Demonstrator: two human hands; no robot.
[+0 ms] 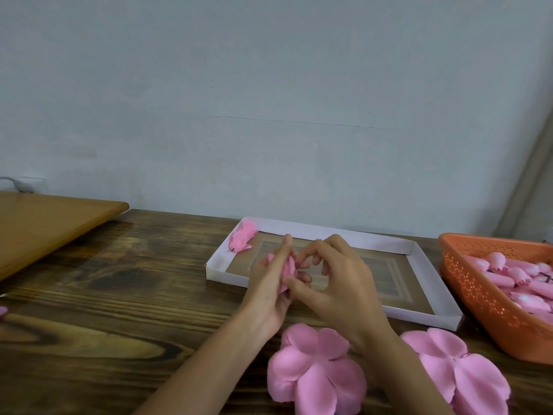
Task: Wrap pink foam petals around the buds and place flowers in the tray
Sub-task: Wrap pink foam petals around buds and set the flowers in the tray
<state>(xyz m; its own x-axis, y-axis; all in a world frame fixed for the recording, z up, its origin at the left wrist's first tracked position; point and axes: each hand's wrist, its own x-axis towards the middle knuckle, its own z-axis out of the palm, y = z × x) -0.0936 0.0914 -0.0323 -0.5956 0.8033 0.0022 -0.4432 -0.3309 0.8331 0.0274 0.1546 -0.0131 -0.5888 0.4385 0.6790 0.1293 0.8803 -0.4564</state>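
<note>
A simple craft workroom: wooden table [119, 295] against a bare grey wall [269, 85], basket [478, 298] of pink buds [508, 277] right of the right hand [344, 283].

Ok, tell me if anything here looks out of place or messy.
Little stands out. One pink scrap lies alone at the table's left edge, far from the petal stacks. The flower in the tray lies against its corner wall.

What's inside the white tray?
One pink flower lies in the far left corner of the tray. The rest that shows is bare. The left hand and right hand, holding a bud, hide part of the middle.
</note>
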